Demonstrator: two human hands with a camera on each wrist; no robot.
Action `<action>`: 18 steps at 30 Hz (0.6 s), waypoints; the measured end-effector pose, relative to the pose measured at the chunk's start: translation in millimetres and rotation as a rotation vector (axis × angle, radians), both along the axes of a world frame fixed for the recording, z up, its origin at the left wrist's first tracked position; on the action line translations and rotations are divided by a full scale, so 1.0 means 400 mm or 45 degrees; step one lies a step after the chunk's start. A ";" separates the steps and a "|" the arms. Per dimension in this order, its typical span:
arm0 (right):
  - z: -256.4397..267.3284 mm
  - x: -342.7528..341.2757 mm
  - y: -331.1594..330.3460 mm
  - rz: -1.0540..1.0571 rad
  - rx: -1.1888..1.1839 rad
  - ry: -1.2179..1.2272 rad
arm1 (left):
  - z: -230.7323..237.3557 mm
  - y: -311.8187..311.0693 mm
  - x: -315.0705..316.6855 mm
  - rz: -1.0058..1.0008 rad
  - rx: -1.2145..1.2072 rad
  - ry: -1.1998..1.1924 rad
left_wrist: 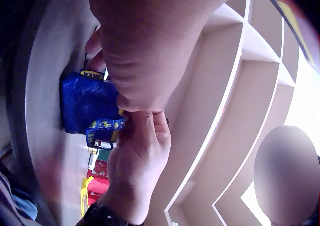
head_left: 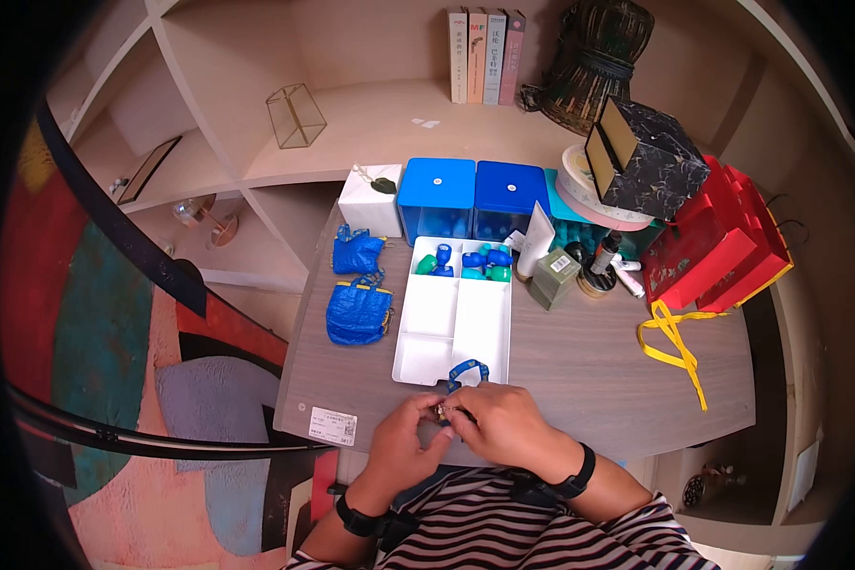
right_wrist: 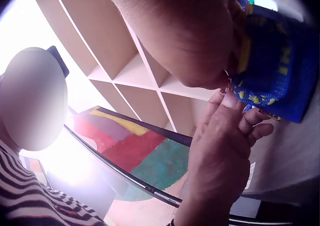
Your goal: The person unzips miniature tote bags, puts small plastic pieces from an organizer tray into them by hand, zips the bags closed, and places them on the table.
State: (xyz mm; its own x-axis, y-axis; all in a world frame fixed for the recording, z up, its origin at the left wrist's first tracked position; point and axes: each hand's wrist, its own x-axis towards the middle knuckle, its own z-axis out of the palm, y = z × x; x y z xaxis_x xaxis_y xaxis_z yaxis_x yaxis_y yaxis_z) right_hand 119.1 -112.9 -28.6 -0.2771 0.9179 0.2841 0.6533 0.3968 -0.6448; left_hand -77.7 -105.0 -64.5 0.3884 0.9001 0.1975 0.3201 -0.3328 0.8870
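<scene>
Both hands meet at the table's near edge. In the head view the left hand (head_left: 404, 445) and right hand (head_left: 505, 423) pinch a small metal piece at the top of a small blue bag, whose blue strap (head_left: 467, 369) loops up behind the fingers. The blue bag (left_wrist: 82, 103), with yellow-lettered straps, hangs beside the right hand (left_wrist: 141, 156) in the left wrist view. In the right wrist view, the left hand's (right_wrist: 220, 151) thumb and finger hold a thin chain beside the bag (right_wrist: 306, 61). The hands hide most of the metal piece.
A white divided tray (head_left: 427, 318) holds blue and green pieces. Left of it lie two blue bags (head_left: 359, 313). Behind stand blue boxes (head_left: 437, 204) and a white box (head_left: 370, 204); rightward, a green box (head_left: 554, 280), bottles, a marbled box (head_left: 651, 161) and a red bag (head_left: 708, 237).
</scene>
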 end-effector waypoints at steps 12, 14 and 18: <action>0.018 0.025 -0.019 0.062 -0.070 0.201 | 0.006 0.017 0.002 -0.032 0.328 0.195; 0.023 0.028 -0.019 0.121 -0.036 0.234 | 0.014 0.019 0.003 -0.041 0.372 0.218; 0.020 0.038 -0.016 0.098 0.006 0.098 | 0.023 0.021 0.005 -0.089 0.425 0.320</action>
State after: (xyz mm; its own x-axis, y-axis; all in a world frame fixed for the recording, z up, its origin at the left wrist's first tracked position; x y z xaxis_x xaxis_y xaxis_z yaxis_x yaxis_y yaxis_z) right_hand 134.3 -119.4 -20.6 -0.3238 0.8934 0.3113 0.5695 0.4468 -0.6900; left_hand -75.8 -96.6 -55.1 0.5198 0.7725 0.3648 0.4791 -0.6171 0.6242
